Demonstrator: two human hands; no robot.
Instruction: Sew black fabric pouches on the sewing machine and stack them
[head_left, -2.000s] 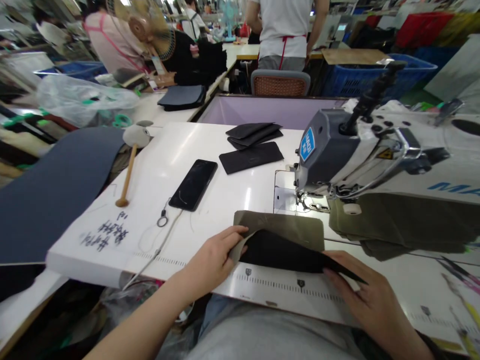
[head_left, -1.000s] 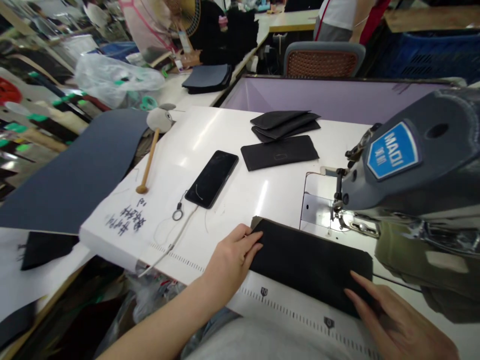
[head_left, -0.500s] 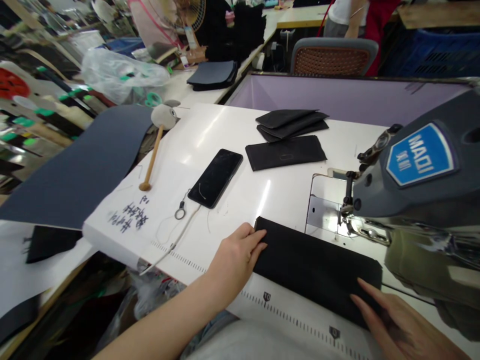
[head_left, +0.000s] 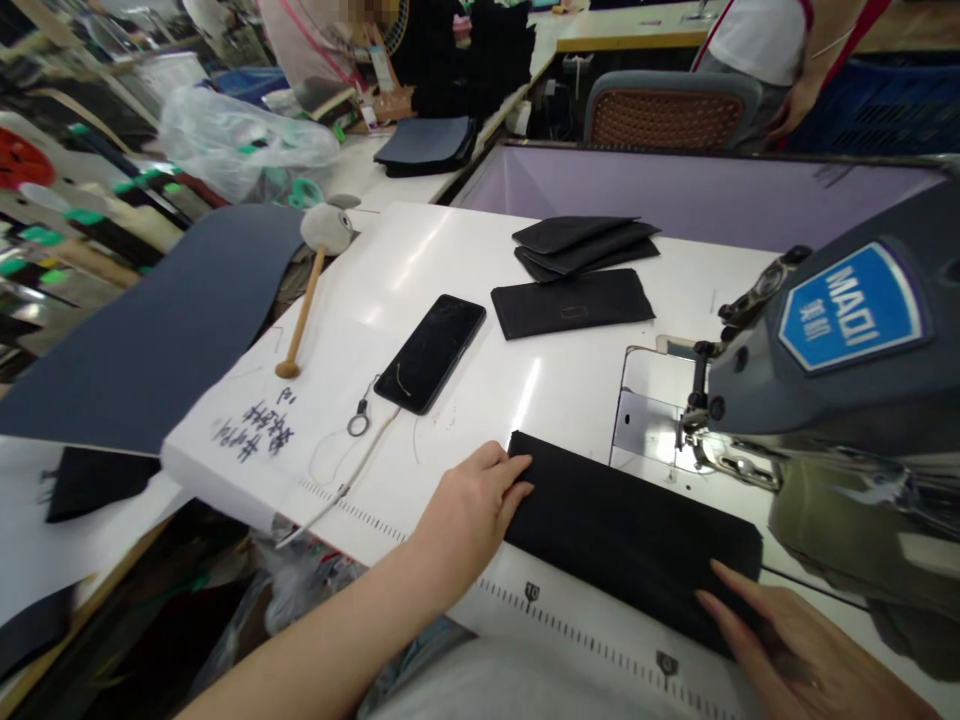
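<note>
A flat black fabric piece (head_left: 622, 530), long and rectangular, lies on the white sewing table in front of me. My left hand (head_left: 476, 505) pinches its left end between thumb and fingers. At the right end, my right hand (head_left: 780, 635) grips the lower corner, thumb and forefinger on top and the other fingers mostly hidden. Just beyond the fabric is the needle area of a sewing machine (head_left: 847, 340); the fabric lies apart from the needle. Farther back rest a folded black piece (head_left: 574, 303) and a small stack of similar black pieces (head_left: 585, 245).
A black phone (head_left: 430, 353) with a cable lies left of centre. A wooden-handled hammer (head_left: 304, 310) rests near the table's left edge. Thread cones (head_left: 112, 235) and a dark grey sheet (head_left: 165, 330) are at the left. Behind stand a chair (head_left: 671, 115) and a person (head_left: 765, 50).
Both my hands keep their hold and the fabric stays almost in place. The view has shifted slightly. In the background, the person behind the chair has moved and a hand hangs beside it.
</note>
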